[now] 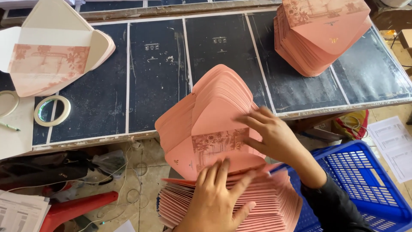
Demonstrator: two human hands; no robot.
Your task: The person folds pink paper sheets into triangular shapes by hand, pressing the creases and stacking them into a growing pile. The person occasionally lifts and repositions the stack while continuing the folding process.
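Broadly, a long dark-panelled desk (pixel 159 73) with pale seams fills the upper view, its near edge running left to right just beyond the hands. On its far right sits a tall stack of pink folded paper envelopes (pixel 322 36); at far left lie opened cream envelope blanks (pixel 51 51) with a reddish floral band. A blue plastic slatted crate (pixel 365 180) stands on the floor at lower right. Between desk edge and camera, the fanned bundle of pink envelopes (pixel 206 124) stands tilted, its long axis running from lower left up to the right, pointed flaps aimed at the desk. The right hand (pixel 274 137) presses open fingers against its right side; the left hand (pixel 214 197) rests spread on its lower edge, nearer the camera, above another pink stack (pixel 266 206). A white tape roll (pixel 52 110) lies on the desk's left.
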